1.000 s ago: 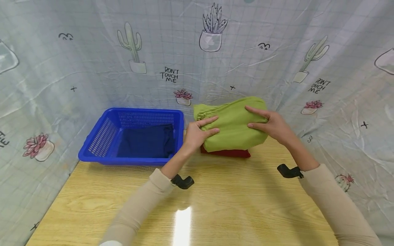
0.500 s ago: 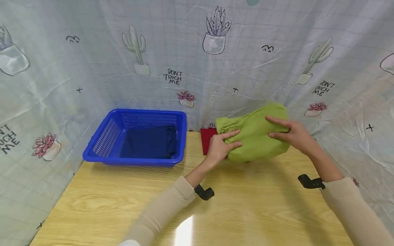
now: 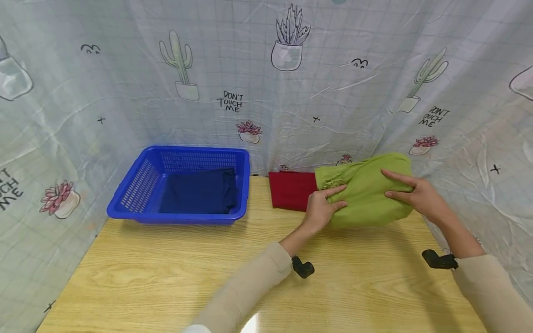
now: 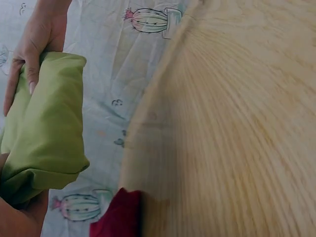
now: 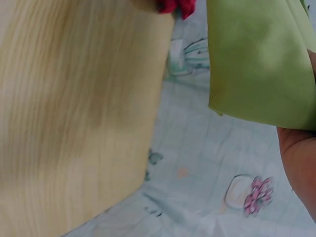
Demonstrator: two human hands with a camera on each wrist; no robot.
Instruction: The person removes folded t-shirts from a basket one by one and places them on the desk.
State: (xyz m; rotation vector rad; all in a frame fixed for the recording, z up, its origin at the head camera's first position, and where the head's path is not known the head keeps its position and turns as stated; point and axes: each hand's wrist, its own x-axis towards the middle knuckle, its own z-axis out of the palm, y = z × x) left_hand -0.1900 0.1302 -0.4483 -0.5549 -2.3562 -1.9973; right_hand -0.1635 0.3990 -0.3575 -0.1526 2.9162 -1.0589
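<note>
A cactus-print curtain (image 3: 129, 92) backs a wood-grain table (image 3: 141, 268), a blue perforated basket (image 3: 175, 217) at left. Held above the tabletop at right, a folded lime-green cloth (image 3: 368, 199) partly hides a folded red cloth (image 3: 290, 189); a person's left hand (image 3: 319, 208) and right hand (image 3: 422, 196) pinch its opposite ends.

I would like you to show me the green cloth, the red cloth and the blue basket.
Green cloth (image 3: 367, 196), head view: middle of its broad side.
Red cloth (image 3: 292, 190), head view: its visible left part.
Blue basket (image 3: 179, 216), head view: its front rim.
</note>
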